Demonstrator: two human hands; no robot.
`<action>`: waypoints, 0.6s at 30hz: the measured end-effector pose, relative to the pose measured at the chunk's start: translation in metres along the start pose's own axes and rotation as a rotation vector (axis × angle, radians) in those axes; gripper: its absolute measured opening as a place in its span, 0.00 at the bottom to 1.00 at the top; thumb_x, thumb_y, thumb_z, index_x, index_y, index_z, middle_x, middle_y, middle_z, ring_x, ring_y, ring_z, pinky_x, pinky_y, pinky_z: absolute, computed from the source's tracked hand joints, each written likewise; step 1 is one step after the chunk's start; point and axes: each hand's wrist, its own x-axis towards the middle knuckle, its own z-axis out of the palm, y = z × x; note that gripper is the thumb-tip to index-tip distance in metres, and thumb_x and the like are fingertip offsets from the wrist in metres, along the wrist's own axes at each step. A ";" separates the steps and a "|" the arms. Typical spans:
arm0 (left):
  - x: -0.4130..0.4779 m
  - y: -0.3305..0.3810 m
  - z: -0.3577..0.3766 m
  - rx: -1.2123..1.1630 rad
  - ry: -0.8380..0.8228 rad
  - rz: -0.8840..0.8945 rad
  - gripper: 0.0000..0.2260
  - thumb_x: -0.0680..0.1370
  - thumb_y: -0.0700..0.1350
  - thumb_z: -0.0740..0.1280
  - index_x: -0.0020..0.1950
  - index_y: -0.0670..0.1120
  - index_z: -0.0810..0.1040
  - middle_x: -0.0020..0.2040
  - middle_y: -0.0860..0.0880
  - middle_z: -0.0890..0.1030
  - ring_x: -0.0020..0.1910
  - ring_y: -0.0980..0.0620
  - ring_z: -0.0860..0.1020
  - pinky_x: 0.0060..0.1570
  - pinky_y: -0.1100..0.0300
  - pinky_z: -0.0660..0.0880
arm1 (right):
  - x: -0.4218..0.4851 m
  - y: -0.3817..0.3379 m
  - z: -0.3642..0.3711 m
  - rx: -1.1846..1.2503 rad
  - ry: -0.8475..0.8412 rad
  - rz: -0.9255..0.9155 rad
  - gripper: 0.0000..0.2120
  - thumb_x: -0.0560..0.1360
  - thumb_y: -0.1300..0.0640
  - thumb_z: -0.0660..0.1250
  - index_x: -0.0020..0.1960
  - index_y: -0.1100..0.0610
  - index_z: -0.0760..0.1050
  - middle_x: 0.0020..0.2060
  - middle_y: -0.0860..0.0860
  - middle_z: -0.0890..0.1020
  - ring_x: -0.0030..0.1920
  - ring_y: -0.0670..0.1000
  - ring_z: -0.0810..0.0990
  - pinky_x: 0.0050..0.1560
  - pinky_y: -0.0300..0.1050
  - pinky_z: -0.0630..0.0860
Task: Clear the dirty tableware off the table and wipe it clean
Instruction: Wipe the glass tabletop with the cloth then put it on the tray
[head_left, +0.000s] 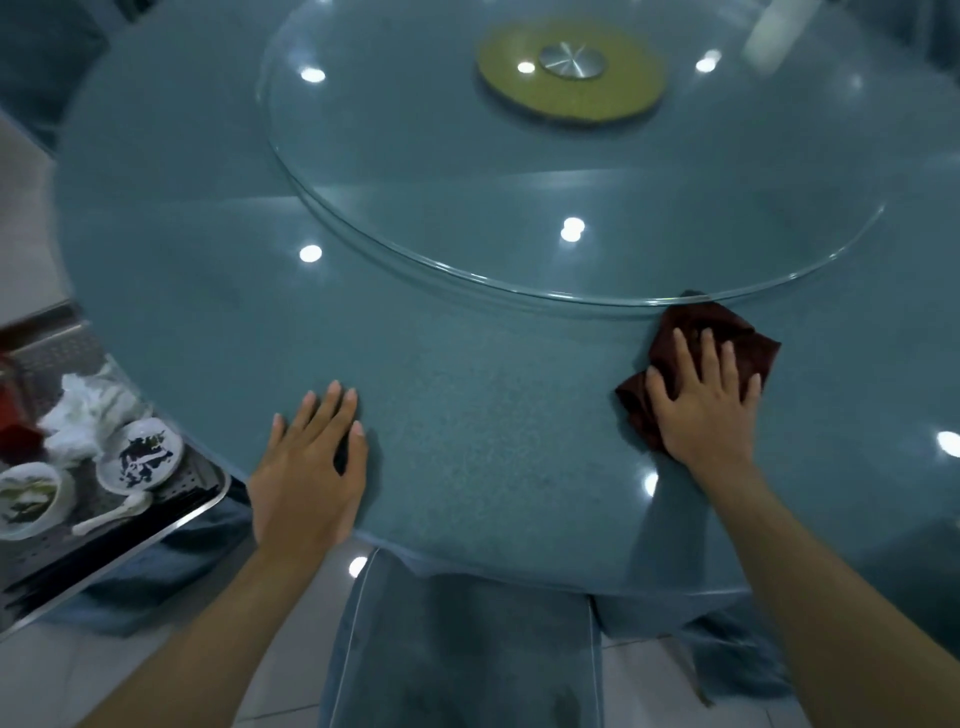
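Holding soiled bowl (28, 499), saucer (140, 454), spoon (111, 514), tissues (83, 410): steel tray (78, 566) beside table (467, 415).

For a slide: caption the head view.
Right hand presses brown cloth on table; left hand rests flat; dirty bowls sit on tray.

We reach forward with our bare left arm (208, 639) and right arm (841, 597), our left hand (306, 467) lying palm down, fingers straight and close together, thumb toward the right, our right hand (706, 405) farther ahead, palm down, fingers straight and slightly spread.
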 end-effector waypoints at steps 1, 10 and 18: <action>0.000 0.000 0.001 0.007 0.001 -0.001 0.23 0.85 0.54 0.54 0.77 0.49 0.73 0.78 0.52 0.70 0.78 0.49 0.67 0.79 0.45 0.61 | 0.003 -0.013 0.003 -0.003 0.001 -0.037 0.35 0.78 0.33 0.46 0.83 0.45 0.57 0.83 0.52 0.58 0.82 0.57 0.53 0.78 0.69 0.51; -0.001 -0.004 0.004 0.045 0.044 0.014 0.22 0.86 0.52 0.53 0.77 0.48 0.73 0.77 0.52 0.71 0.78 0.50 0.67 0.78 0.45 0.62 | -0.041 -0.211 0.035 0.078 0.000 -0.417 0.32 0.79 0.36 0.53 0.81 0.46 0.63 0.81 0.53 0.63 0.81 0.58 0.58 0.79 0.68 0.49; -0.001 -0.004 0.001 0.043 0.041 0.018 0.22 0.86 0.52 0.53 0.76 0.48 0.73 0.77 0.52 0.71 0.78 0.50 0.68 0.78 0.45 0.63 | -0.060 -0.213 0.036 0.155 0.000 -0.490 0.31 0.79 0.35 0.57 0.79 0.44 0.66 0.80 0.51 0.65 0.81 0.56 0.60 0.79 0.64 0.51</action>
